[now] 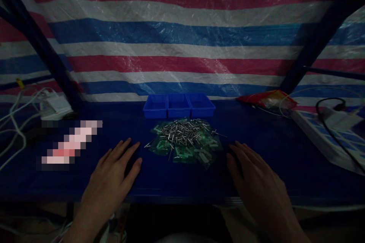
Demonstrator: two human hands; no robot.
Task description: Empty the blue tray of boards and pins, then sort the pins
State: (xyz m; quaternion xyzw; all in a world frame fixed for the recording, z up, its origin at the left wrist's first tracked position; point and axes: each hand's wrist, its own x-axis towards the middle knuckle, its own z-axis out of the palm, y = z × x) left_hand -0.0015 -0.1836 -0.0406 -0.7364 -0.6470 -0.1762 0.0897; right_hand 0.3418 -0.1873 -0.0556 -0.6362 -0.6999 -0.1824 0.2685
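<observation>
3 small blue plastic bins (178,106) stand in 1 row toward the back edge of the bench. 1 heap of silver metal pins (184,131), too many to count, lies on several green plastic pieces (196,152). 2 bare hands: left hand (114,176), right hand (255,180).

pixelated patch (70,144) unreadable, both forearms cut off by bottom edge

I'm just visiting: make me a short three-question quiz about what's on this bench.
1. True or false: the left hand holds a rivet.
2. How many blue bins stand behind the pile of metal pins?
3. The green parts lie: A) in the bins, B) under and around the pins, C) in the right hand.

Key: 1 false, both hands lie flat and empty. 2 three. 3 B.
</observation>
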